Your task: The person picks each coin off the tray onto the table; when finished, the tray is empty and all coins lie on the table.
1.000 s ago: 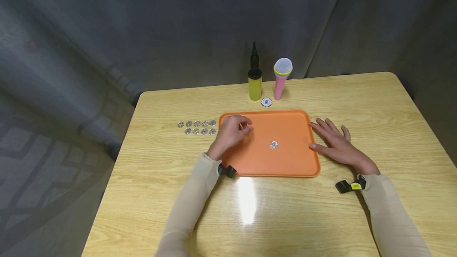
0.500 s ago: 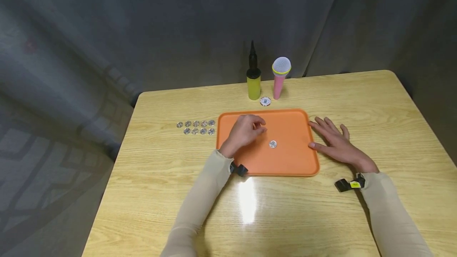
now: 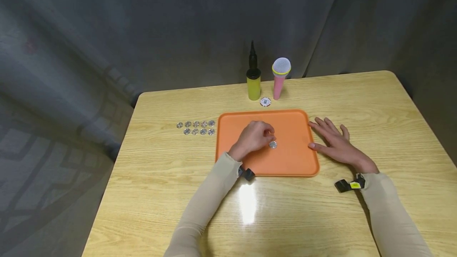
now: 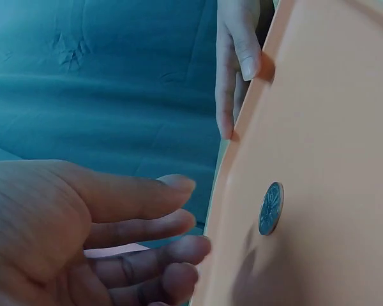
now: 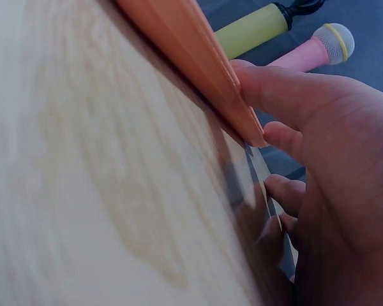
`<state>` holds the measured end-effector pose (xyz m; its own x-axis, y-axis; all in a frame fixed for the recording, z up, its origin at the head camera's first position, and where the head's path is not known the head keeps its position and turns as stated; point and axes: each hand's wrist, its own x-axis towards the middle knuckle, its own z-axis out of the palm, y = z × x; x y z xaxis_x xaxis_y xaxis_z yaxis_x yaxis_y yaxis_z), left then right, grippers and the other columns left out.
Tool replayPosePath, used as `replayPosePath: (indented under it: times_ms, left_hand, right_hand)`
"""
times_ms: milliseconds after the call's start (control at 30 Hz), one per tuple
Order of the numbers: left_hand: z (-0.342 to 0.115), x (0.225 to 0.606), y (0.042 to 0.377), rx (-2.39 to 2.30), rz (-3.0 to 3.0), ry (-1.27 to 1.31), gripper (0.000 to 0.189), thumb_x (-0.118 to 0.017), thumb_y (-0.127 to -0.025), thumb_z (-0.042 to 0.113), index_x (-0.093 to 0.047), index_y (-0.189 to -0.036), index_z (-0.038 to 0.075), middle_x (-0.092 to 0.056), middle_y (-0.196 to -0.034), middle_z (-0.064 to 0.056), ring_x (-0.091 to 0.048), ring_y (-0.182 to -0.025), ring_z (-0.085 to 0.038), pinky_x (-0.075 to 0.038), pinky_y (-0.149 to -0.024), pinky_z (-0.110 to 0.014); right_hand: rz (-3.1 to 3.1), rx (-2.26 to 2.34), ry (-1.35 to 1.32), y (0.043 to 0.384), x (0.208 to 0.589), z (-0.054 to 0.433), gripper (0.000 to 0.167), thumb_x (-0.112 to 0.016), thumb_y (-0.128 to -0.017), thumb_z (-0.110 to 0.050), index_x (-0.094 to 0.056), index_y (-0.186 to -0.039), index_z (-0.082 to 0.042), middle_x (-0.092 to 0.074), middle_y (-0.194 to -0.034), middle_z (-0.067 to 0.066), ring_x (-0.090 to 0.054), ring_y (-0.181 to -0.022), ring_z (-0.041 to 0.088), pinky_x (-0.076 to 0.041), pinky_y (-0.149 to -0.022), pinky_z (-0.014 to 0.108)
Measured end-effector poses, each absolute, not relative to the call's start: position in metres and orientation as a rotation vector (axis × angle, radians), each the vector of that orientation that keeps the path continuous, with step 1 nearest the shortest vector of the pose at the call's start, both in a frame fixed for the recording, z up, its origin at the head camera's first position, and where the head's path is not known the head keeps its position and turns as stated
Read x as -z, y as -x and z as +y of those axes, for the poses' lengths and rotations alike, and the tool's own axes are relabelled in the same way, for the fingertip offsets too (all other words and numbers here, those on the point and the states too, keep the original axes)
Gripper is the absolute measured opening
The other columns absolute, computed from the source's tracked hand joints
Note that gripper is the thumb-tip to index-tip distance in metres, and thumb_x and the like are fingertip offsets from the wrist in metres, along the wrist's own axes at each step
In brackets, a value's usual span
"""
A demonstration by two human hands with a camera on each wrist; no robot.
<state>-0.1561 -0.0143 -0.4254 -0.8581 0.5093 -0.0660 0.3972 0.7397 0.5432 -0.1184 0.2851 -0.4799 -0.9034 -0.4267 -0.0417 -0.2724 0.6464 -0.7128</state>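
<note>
One silvery coin-like disc [image 3: 273, 144] lies flat on the orange tray [image 3: 246, 165], right of its middle. Over the tray hovers my left hand [image 3: 252, 136], its fingers loosely curved just above and left of that disc. In the left wrist view a gap separates the thumb and fingertips from the disc [image 4: 271, 208], and nothing is between them. My right hand [image 3: 333, 144] rests at the tray's right edge with fingers spread; its thumb and a fingertip touch the rim [image 5: 223, 83].
Left of the tray, several matching silvery discs [image 3: 195, 131] lie in two rows on the wooden table [image 3: 157, 169]. Behind the tray stand a yellow-green hand pump [image 3: 254, 86] with a black top and a pink toy microphone [image 3: 279, 84]. A white poker chip [image 3: 265, 102] lies before them.
My left hand has moved rightward across the tray, from its left side to beside the single disc. My right hand stays at the right rim.
</note>
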Motion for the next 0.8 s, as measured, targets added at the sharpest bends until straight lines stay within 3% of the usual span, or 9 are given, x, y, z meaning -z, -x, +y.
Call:
replayPosePath:
  times_ms: [200, 400, 567, 800]
  left_hand:
    - [-0.014, 0.429, 0.155, -0.711, 2.671, -0.695, 0.009, -0.075, -0.089, 0.023, -0.076, -0.092, 0.014, -0.07, -0.082, 0.004, -0.058, -0.073, -0.007, -0.042, -0.064, -0.017]
    - [-0.012, 0.432, 0.155, -0.623, 2.627, -0.653, 0.019, -0.076, -0.089, 0.03, -0.076, -0.1, 0.014, -0.072, -0.091, 0.004, -0.062, -0.084, -0.01, -0.047, -0.072, -0.022]
    - [-0.011, 0.434, 0.156, -0.578, 2.61, -0.637, 0.023, -0.077, -0.087, 0.027, -0.075, -0.108, 0.015, -0.073, -0.099, 0.003, -0.064, -0.092, -0.011, -0.05, -0.077, -0.024]
    - [-0.011, 0.442, 0.158, -0.645, 2.592, -0.692, 0.018, -0.078, -0.086, 0.019, -0.076, -0.104, 0.016, -0.07, -0.091, 0.003, -0.06, -0.086, -0.01, -0.046, -0.074, -0.022]
  right_hand:
    - [2.662, 1.105, 0.575, 0.119, 0.479, 0.285, 0.076, -0.064, -0.097, -0.028, -0.024, -0.16, -0.014, -0.012, -0.166, 0.027, 0.005, -0.155, 0.048, 0.018, -0.11, 0.072]
    - [2.661, 1.106, 0.569, 0.119, 0.478, 0.284, 0.075, -0.064, -0.097, -0.028, -0.024, -0.16, -0.014, -0.012, -0.166, 0.027, 0.005, -0.155, 0.047, 0.018, -0.111, 0.072]
    - [2.655, 1.099, 0.56, 0.119, 0.477, 0.284, 0.075, -0.063, -0.097, -0.029, -0.024, -0.16, -0.015, -0.012, -0.166, 0.027, 0.005, -0.155, 0.047, 0.019, -0.111, 0.072]
    - [2.659, 1.094, 0.564, 0.118, 0.477, 0.284, 0.076, -0.063, -0.097, -0.029, -0.024, -0.16, -0.014, -0.012, -0.166, 0.027, 0.005, -0.155, 0.048, 0.018, -0.11, 0.072]
